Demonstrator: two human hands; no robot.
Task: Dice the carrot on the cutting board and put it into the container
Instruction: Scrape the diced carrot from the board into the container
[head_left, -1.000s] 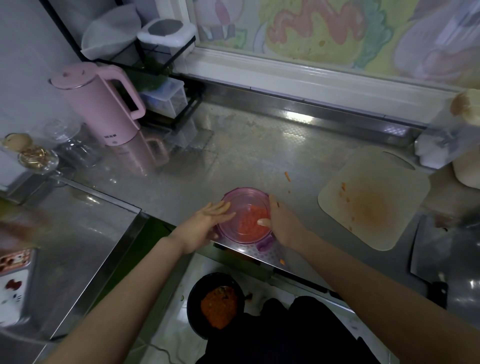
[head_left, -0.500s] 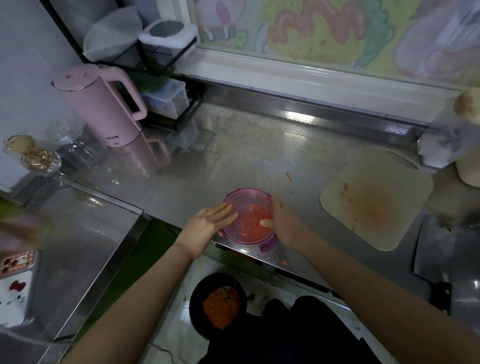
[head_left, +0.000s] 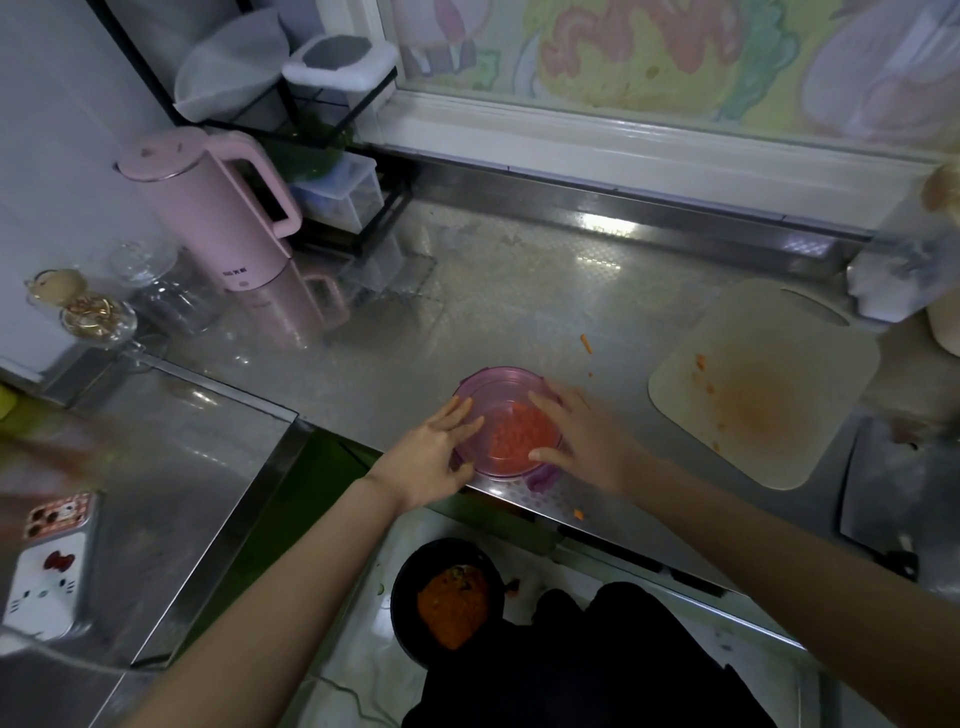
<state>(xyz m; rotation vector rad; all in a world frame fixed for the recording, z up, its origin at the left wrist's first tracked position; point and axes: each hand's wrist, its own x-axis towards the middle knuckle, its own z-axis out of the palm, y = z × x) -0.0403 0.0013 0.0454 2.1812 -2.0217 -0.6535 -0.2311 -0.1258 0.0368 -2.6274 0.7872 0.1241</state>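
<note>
A round pink translucent container sits at the front edge of the steel counter, with diced carrot in its bottom. My left hand lies against its left side, fingers straight and spread over the rim. On the right side my right hand cups the wall, thumb at the near rim. The beige cutting board to the right carries an orange stain and a few carrot bits. One carrot stick lies on the counter behind the container.
A cleaver lies right of the board. A pink kettle, glass jars and a black rack stand at back left. A phone rests on the lower left surface. A black bin with orange scraps stands on the floor below.
Both hands have shifted further over the container's rim; my left fingers now reach across its left edge. The container has stayed in place.
</note>
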